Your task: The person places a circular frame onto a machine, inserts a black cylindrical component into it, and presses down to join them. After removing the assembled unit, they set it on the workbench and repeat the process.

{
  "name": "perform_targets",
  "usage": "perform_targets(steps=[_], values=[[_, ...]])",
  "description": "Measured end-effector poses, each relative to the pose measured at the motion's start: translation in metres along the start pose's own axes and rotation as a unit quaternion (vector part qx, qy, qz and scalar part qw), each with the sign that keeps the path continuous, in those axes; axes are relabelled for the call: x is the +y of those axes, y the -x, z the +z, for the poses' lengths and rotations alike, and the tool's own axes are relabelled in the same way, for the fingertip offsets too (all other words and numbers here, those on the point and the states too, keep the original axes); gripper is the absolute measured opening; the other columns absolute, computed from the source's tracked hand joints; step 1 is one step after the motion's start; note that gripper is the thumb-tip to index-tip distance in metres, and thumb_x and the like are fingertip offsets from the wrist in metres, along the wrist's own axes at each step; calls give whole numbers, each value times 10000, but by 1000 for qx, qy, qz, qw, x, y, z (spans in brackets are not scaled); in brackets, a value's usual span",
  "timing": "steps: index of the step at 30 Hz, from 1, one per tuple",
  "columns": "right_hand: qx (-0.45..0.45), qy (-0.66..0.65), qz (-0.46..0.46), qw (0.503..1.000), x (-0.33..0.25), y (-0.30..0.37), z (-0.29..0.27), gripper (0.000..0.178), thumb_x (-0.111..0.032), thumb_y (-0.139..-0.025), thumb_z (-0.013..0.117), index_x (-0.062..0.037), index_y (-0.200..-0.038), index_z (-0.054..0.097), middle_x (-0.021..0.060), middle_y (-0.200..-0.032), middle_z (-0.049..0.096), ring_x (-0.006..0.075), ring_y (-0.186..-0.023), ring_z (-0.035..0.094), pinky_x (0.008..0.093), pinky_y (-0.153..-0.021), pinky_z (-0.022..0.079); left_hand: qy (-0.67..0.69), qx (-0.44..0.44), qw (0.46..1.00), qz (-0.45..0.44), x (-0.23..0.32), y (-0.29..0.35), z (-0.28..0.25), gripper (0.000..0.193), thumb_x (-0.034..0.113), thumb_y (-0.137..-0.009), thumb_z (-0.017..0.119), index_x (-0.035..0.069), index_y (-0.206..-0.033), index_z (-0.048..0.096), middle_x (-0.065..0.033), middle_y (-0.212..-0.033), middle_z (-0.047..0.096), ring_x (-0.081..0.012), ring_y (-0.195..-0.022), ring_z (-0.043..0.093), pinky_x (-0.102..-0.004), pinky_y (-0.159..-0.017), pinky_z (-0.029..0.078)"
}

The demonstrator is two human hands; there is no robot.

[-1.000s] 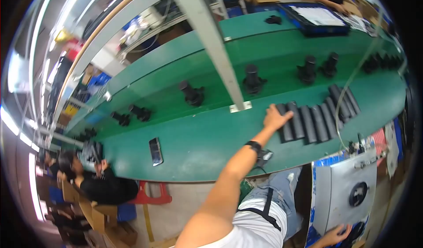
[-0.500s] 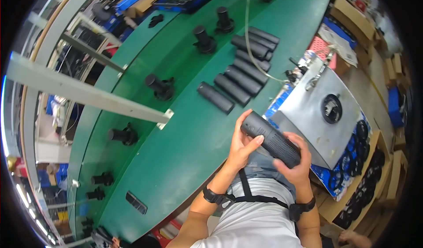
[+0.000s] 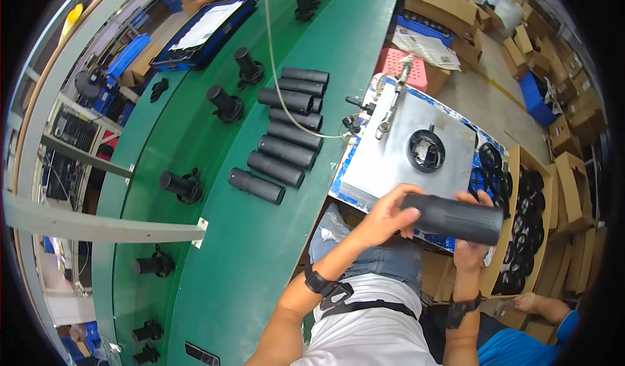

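Note:
A black cylindrical housing (image 3: 456, 219) with a perforated section lies nearly level between my hands, just in front of the metal box. My left hand (image 3: 385, 217) grips its left end, thumb on the near side. Toward the perforated end, my right hand (image 3: 470, 254) supports it from below and behind, its fingers partly hidden by the housing. Just beyond stands the silver metal box (image 3: 390, 158), with a round black fixture (image 3: 426, 150) set in its top and a metal toggle clamp (image 3: 392, 106) at its far left side.
Several similar black cylinders (image 3: 280, 150) lie in a row on the green bench (image 3: 234, 262). Black parts (image 3: 226, 104) stand along the green channel at left. A carton of black rings (image 3: 521, 236) is at right. A co-worker's blue sleeve (image 3: 521, 346) shows lower right.
My view has shifted toward the right. Both hands have carried the black housing right, nearer the metal box, and turned it from steeply slanted to nearly level.

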State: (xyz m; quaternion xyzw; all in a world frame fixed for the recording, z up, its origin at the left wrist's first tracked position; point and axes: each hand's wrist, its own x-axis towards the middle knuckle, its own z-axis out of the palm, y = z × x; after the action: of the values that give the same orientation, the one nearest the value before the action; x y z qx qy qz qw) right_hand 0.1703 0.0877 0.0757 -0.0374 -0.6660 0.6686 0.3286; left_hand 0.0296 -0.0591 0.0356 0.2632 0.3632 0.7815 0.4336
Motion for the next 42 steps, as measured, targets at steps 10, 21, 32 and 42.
perform_targets(steps=[10, 21, 32, 42], values=[[-5, 62, 10, 998, 67, -146, -11, 432, -49, -769, 666, -27, -1164, 492, 105, -1077, 598, 211, -1056, 571, 348, -982, 419, -571, 228, 752, 238, -11, -60, -61, 208, 83, -838, 631, 14, -1032, 603, -126, -805, 606, -282, -735, 595, -382, -683, 483], [141, 327, -37, 934, 127, -121, 15, 341, -126, -779, 770, -9, -1055, 607, 63, -977, 670, 148, -887, 631, 289, -832, 489, -589, 231, 737, 238, -13, -65, -56, 65, 28, -791, 623, 35, -853, 605, -101, -753, 608, -278, -685, 581, -376, -634, 473], [-137, 89, 75, 984, 81, -184, -14, 438, -154, -750, 721, -11, -1125, 545, 83, -973, 632, 183, -951, 619, 312, -899, 474, -580, 212, 754, 224, -13, -63, -56, 76, 27, -772, 623, 35, -837, 585, -113, -764, 572, -301, -719, 558, -397, -663, 458], [60, 145, -71, 985, 103, -149, 11, 371, -27, -726, 721, -17, -1043, 528, 76, -919, 613, 166, -875, 602, 302, -855, 481, -602, 223, 733, 224, -13, -63, -59, 69, 24, -766, 645, 42, -825, 613, -83, -739, 592, -256, -686, 572, -357, -631, 461]])
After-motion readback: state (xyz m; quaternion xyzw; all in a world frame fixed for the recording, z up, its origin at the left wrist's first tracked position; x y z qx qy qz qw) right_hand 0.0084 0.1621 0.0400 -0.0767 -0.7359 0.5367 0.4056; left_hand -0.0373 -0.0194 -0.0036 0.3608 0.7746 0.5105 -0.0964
